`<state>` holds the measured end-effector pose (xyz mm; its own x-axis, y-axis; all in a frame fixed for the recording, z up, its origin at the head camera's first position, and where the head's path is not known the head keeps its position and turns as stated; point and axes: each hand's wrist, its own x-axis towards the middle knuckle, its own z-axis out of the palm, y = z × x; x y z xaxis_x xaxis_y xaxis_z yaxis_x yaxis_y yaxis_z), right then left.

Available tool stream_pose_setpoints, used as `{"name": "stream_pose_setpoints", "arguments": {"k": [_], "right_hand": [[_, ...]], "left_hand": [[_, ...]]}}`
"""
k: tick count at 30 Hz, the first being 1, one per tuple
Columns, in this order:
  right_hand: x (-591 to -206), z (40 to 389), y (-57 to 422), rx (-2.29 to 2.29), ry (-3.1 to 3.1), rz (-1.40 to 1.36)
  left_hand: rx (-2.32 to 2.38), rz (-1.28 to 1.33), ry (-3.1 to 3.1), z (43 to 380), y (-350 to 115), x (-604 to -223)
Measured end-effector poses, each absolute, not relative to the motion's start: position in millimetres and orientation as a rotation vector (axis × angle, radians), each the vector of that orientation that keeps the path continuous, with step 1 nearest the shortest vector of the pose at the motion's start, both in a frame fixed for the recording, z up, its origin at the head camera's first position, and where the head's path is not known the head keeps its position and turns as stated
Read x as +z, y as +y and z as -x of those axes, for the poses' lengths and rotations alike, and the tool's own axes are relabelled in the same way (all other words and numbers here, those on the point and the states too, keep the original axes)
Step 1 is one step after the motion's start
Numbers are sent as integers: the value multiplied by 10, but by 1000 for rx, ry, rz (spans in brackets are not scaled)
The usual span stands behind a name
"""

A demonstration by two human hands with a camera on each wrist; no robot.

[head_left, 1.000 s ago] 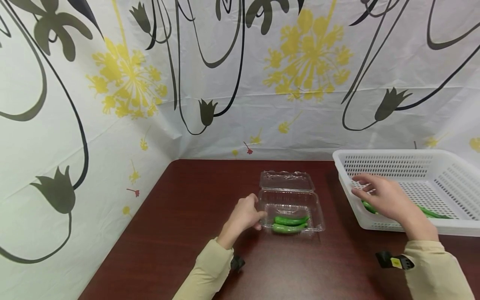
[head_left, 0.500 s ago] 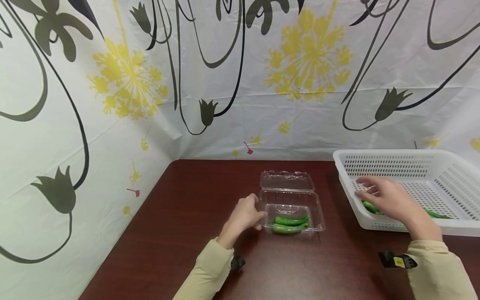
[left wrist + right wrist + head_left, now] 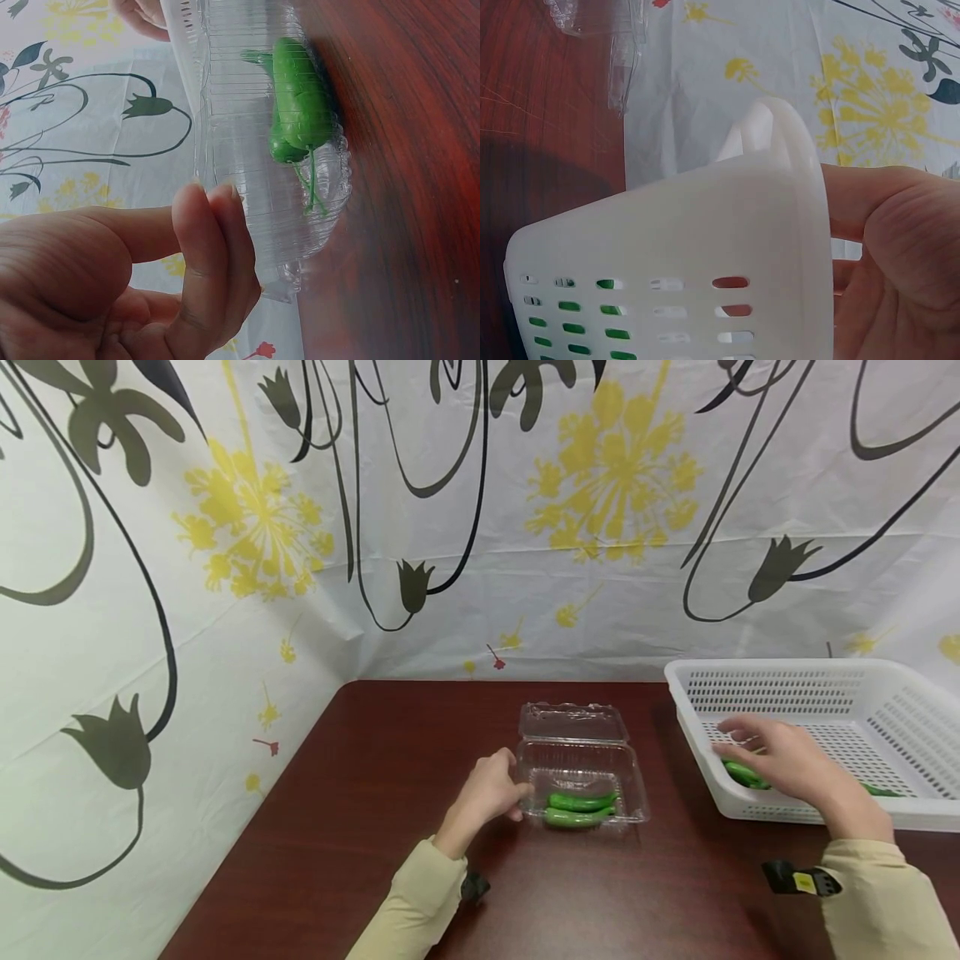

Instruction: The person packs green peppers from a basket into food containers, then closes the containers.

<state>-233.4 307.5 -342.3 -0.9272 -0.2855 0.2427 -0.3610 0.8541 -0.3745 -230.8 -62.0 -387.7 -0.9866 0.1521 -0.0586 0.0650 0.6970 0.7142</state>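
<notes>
My left hand [image 3: 487, 787] pinches the left rim of a clear plastic clamshell box [image 3: 577, 756], whose lid is folded back. Two green peppers [image 3: 581, 802] lie side by side near the front of the box; their stems show in the left wrist view, where the left hand [image 3: 202, 262] has its fingertips at the box edge. Over the left part of a white slotted basket [image 3: 870, 670] hovers my right hand [image 3: 787, 760], fingers loosely bent and apart, holding nothing visible. Below it lie green peppers [image 3: 746, 775], partly hidden by the hand. In the right wrist view the basket wall [image 3: 705, 210] covers the fingertips.
The dark red-brown table [image 3: 405, 760] carries the box and, to its right, the basket. A white patterned sheet [image 3: 465, 527] hangs behind and along the left side. Cameras sit at both wrists, the right one [image 3: 802, 878] above the table.
My right hand has moved a little to the right and slightly lower over the basket, baring more of the pepper at left. The left hand and the box have stayed put.
</notes>
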Motion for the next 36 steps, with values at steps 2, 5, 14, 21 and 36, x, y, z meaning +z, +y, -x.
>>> {"name": "stream_pose_setpoints", "arguments": {"k": [2, 5, 14, 21, 36], "right_hand": [[-3422, 2333, 3080, 634, -2862, -498], [-3418, 2330, 3089, 634, -2889, -491], [-3448, 2346, 3124, 613, -2932, -499], [-3477, 2350, 3168, 581, -2921, -522], [-3546, 2403, 3214, 559, -2986, -526]], "left_hand": [[1166, -180, 2792, 2308, -621, -3876], [1165, -177, 2793, 2307, -623, -3876], [1171, -175, 2792, 2301, -619, -3872], [1166, -168, 2790, 2308, -619, -3877], [1182, -177, 2787, 2307, -615, -3876]]}}
